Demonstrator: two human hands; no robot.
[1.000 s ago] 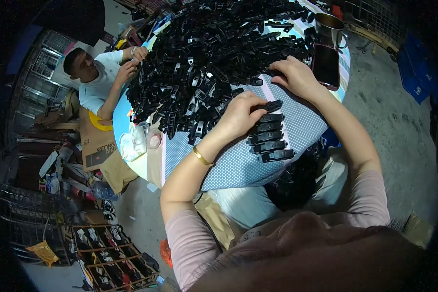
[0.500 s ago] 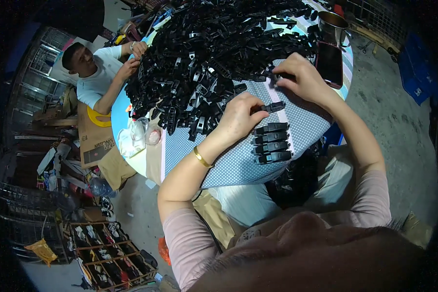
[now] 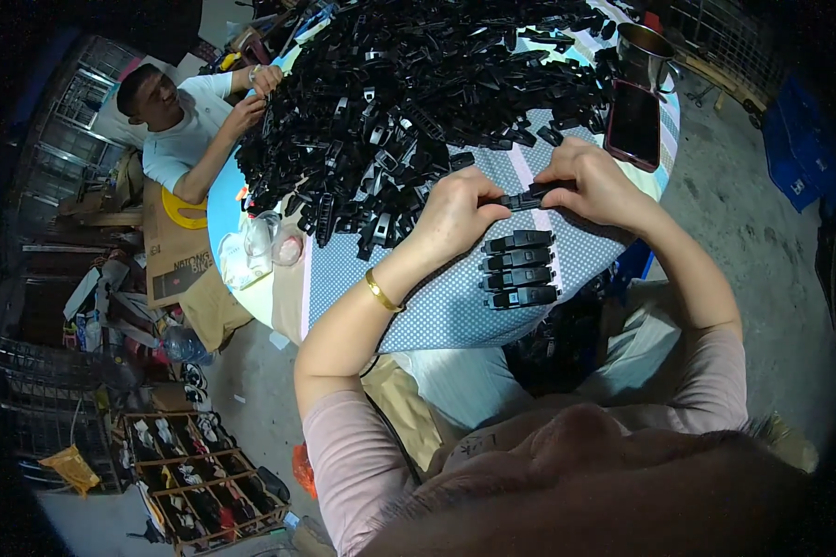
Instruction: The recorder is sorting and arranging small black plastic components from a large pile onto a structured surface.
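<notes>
My left hand (image 3: 453, 215) pinches one end of a small black plastic part (image 3: 524, 200) just above the dotted tablecloth (image 3: 409, 311). At the other end of the part, my right hand (image 3: 596, 188) is closed with thumb and fingers. The two hands face each other, and fingertips cover the part's ends. Nearer to me, several similar black plastic parts (image 3: 520, 277) lie side by side in a neat row. A large heap of loose black plastic parts (image 3: 372, 121) spreads beyond my hands across the round table.
A phone (image 3: 633, 125) and a metal mug (image 3: 643, 56) stand at the right table edge. Clear plastic packaging (image 3: 251, 255) lies at the left edge. Across the heap, a person in a white shirt (image 3: 190, 116) handles parts. A blue crate (image 3: 799, 139) is on the floor.
My right hand has come back from the heap's edge toward me and now meets the part in my left hand. The left hand stays nearly in place.
</notes>
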